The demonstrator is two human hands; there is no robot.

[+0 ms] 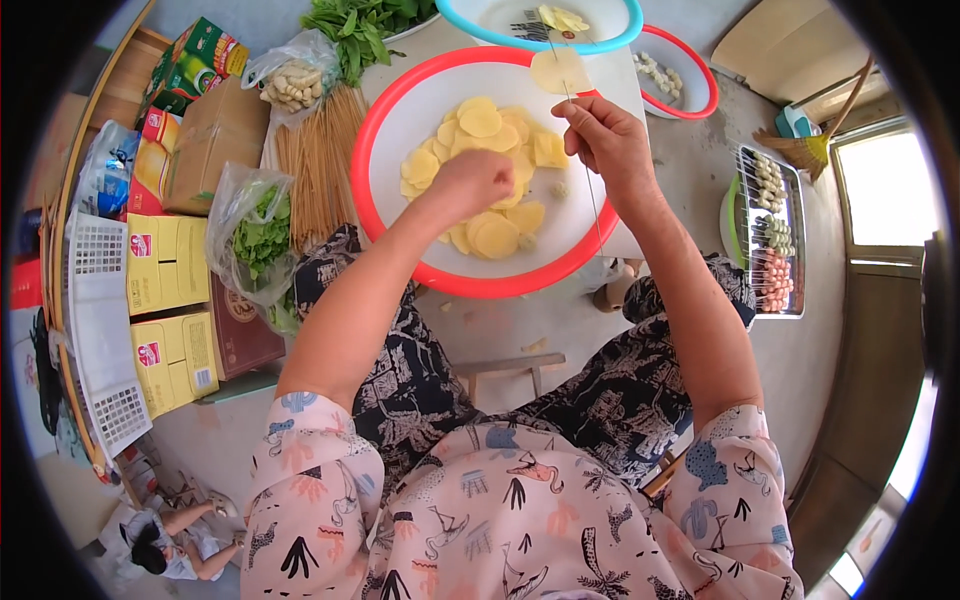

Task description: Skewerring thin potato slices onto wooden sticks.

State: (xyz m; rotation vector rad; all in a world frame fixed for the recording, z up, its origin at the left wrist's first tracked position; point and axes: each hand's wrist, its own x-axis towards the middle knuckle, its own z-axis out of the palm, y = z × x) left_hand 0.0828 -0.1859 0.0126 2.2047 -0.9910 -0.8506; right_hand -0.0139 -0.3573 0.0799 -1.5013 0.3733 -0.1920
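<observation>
My right hand [607,142] grips a thin skewer [595,206] over the right side of a red-rimmed white basin [373,225]. One pale potato slice [559,73] is threaded on the skewer, just beyond my fingers. My left hand [480,180] hovers over or touches a pile of round, yellowish potato slices [480,120] in the basin. Its fingers are curled and blurred, and whatever they may hold is hidden. A stack of slices [550,151] lies beside the pile, near my right hand.
A blue-rimmed basin [463,24] at the back holds threaded slices; another red-rimmed basin [697,101] stands to its right. Bamboo sticks [322,165], bagged greens [262,232] and cartons [169,262] lie left. Filled skewers rest on a metal tray [796,225]. A person [172,536] sits at lower left.
</observation>
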